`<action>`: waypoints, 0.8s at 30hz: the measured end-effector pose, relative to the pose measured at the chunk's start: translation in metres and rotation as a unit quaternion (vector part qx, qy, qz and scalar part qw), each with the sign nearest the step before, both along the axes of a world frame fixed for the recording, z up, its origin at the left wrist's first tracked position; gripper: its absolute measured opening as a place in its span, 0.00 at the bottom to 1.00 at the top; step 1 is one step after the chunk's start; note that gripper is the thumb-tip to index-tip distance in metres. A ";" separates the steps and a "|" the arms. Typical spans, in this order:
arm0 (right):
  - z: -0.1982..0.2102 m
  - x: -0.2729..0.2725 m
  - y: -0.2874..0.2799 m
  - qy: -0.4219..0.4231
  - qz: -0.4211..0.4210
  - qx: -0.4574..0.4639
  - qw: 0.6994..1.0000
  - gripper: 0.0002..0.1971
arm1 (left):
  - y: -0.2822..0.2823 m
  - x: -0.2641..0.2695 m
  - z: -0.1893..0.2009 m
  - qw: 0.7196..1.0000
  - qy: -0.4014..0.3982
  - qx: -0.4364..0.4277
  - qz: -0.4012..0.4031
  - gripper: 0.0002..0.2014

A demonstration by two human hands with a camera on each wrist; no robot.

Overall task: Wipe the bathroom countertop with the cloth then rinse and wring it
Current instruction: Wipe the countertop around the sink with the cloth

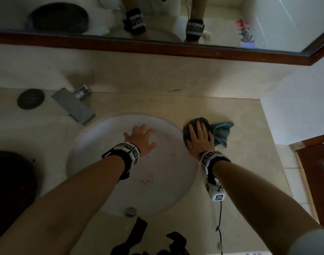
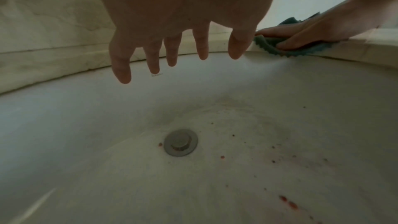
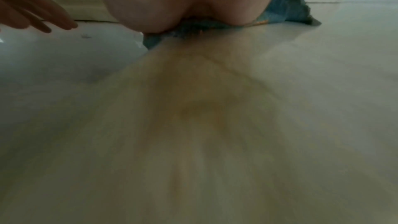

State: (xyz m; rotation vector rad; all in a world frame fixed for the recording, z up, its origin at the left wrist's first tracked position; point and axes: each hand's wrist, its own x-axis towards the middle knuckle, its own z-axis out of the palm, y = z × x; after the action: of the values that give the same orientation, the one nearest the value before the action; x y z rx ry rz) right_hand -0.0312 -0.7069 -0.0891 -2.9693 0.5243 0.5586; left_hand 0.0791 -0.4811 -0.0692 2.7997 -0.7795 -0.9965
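A blue-green cloth (image 1: 220,131) lies on the beige stone countertop (image 1: 236,181) at the sink's right rim. My right hand (image 1: 198,138) presses flat on it with straight fingers; the cloth (image 2: 271,45) bunches under them, and its frayed edge (image 3: 288,9) sticks out past the palm. My left hand (image 1: 141,137) hovers above the white basin (image 1: 95,144) with fingers (image 2: 202,47) spread, holding nothing. In the right wrist view the counter is blurred.
A flat metal faucet (image 1: 73,105) stands at the back left, a dark round dish (image 1: 30,98) beside it. The drain (image 2: 180,142) sits in the basin among reddish specks (image 2: 288,202). A wood-framed mirror (image 1: 157,46) runs behind. Black straps (image 1: 139,234) hang at the front edge.
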 end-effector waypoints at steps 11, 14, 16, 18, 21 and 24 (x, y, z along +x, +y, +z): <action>-0.002 0.086 0.015 -0.024 0.100 0.025 0.994 0.31 | 0.007 0.021 0.010 0.999 0.017 0.035 0.029 0.30; -0.002 0.087 0.015 -0.017 0.092 0.029 0.995 0.32 | 0.005 0.016 0.016 0.999 0.010 0.031 0.039 0.30; -0.001 0.080 0.014 -0.006 0.082 0.024 0.996 0.32 | 0.004 0.011 0.022 0.999 0.002 0.022 0.045 0.31; 0.000 0.066 0.014 -0.002 0.062 0.026 0.998 0.32 | 0.005 0.006 0.027 0.999 -0.004 0.011 0.047 0.31; 0.001 0.035 0.014 0.003 0.031 0.014 0.999 0.32 | 0.010 -0.002 0.033 0.999 -0.010 0.007 0.045 0.31; -0.002 0.006 0.013 0.006 -0.005 0.007 1.000 0.32 | 0.016 -0.011 0.037 0.999 -0.024 0.003 0.034 0.31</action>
State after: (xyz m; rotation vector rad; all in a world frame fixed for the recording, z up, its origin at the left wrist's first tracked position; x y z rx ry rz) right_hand -0.0254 -0.6938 -0.0913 -2.9507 0.5329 0.5769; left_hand 0.0677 -0.4648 -0.0320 2.8450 -0.6818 -0.9250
